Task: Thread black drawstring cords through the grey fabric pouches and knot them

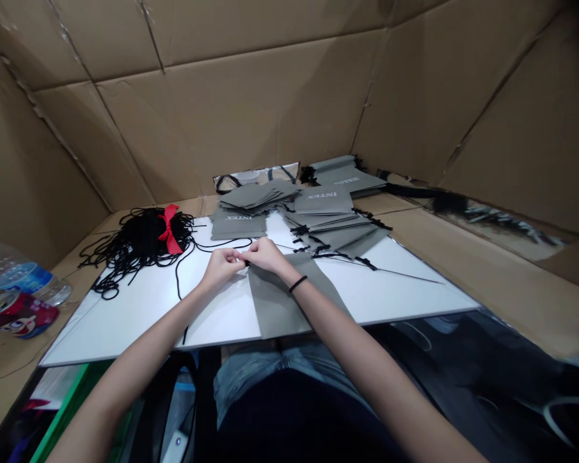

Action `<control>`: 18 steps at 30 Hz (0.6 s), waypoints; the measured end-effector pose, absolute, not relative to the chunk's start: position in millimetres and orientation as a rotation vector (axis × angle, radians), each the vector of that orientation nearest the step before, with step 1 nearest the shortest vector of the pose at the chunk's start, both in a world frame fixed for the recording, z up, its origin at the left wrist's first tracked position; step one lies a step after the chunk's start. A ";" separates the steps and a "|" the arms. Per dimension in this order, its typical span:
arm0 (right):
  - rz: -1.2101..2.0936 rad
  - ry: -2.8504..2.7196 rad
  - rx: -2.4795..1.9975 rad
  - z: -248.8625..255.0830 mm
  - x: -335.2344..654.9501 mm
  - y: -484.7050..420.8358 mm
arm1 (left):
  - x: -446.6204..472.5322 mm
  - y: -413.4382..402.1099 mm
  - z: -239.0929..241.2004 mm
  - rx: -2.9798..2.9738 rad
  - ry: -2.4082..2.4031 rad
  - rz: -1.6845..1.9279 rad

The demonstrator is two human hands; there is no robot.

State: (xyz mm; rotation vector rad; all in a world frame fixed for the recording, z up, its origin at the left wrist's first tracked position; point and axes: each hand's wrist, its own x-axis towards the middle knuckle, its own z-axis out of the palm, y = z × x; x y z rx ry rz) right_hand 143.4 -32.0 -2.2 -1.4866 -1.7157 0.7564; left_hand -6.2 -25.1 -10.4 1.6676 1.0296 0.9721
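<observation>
A grey fabric pouch (294,299) lies flat on the white board in front of me, its near edge at the board's front edge. At its upper left corner my left hand (223,264) and my right hand (266,254) meet, fingertips pinched together. A small dark bit of black cord shows between the fingertips; just how it runs there is hidden. My right hand, with a black band round its wrist, covers part of the pouch's top edge. To the left lies a bundle of black cords (142,238) tied with a red ribbon (170,229).
Several grey pouches lettered INTEX (323,200) lie in piles at the back, many with black cords. A loose cord (178,283) trails across the white board (139,321). Far left stand a plastic bottle (29,276) and a red can (22,315). Cardboard walls (251,109) enclose the table.
</observation>
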 end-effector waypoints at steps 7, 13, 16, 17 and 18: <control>0.723 -1.671 -1.550 -0.5 143.0 -32.6 | -5.1 -20.6 -10.9 1.513 1.027 0.978; 0.766 -1.718 -1.517 2.5 145.8 -35.3 | -6.9 -16.0 -10.3 1.473 0.972 0.990; 0.814 -1.777 -1.470 6.9 147.0 -38.1 | -9.0 -13.4 -9.6 1.456 0.948 0.955; 0.827 -1.794 -1.456 8.5 147.3 -39.2 | -10.1 -12.8 -8.9 1.453 0.939 0.928; 0.838 -1.810 -1.445 9.9 147.5 -40.2 | -11.5 -12.4 -7.9 1.451 0.930 0.897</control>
